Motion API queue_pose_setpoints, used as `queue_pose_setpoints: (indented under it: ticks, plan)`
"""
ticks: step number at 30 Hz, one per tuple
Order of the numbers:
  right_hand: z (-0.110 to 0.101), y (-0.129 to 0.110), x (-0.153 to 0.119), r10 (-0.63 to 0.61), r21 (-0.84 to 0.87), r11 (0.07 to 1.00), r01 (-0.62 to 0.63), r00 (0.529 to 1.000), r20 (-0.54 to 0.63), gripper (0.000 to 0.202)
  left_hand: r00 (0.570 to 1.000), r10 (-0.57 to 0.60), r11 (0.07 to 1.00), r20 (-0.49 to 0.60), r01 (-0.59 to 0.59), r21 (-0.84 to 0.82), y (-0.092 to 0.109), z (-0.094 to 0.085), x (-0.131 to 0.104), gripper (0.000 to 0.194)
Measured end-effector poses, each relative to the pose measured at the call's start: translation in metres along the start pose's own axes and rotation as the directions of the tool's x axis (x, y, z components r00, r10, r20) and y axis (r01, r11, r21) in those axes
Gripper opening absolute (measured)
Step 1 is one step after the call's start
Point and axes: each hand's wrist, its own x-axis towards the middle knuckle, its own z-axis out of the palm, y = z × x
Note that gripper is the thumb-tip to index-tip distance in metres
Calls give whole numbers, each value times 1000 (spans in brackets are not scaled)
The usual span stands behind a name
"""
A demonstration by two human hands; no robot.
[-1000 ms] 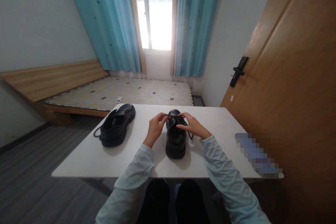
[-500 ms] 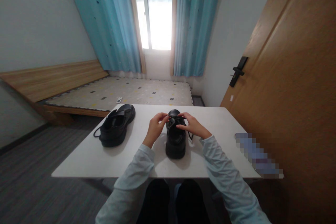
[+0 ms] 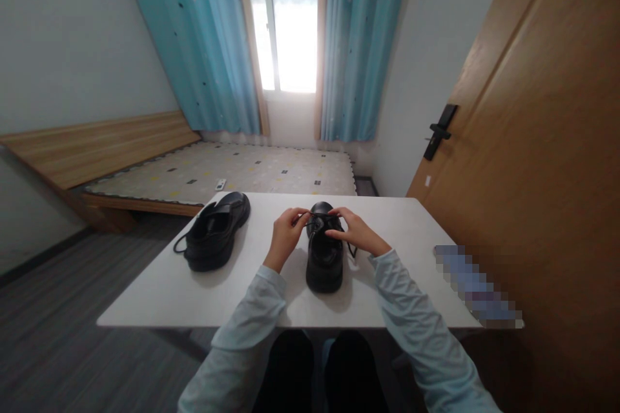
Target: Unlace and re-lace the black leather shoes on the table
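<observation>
A black lace-up shoe (image 3: pixel 324 268) stands upright on the white table (image 3: pixel 382 306), its toe pointing away from me. At its left side my left hand (image 3: pixel 287 232) pinches a black shoelace (image 3: pixel 310 213) between thumb and fingertips. My right hand (image 3: pixel 352 232) is over the right side of the shoe, its index finger and thumb at the lacing; the fingers look closed on the lace, part of which they hide. One lace end hangs down on the right side. The second black shoe (image 3: pixel 213 242) rests apart on the left, with a lace loop sticking out behind it.
A pixelated bluish flat item (image 3: pixel 477 287) lies along the table's right edge. Beyond the table is a bed with a patterned mattress (image 3: pixel 261 171) and a small white remote-like object (image 3: pixel 221 184) on it. A wooden door (image 3: pixel 533 161) stands close on the right.
My left hand has shifted very slightly left, away from the shoe, with the lace in its fingers. My right hand and both shoes look unmoved.
</observation>
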Motion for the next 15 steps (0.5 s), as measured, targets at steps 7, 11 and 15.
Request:
queue_pose_setpoints:
  ticks: [7,11,15]
  plan:
    - [0,-1,1,-7,-7,1000,7,1000,-2,44,996,39,959,82,-60,277,-1,-5,0,16]
    - [0,0,1,-1,-12,1000,1,1000,0,45,995,-6,940,100,-29,339,-5,-4,-1,14]
    - [1,1,1,-5,-13,1000,5,1000,-3,45,997,40,920,69,-63,386,-6,-5,-1,12]
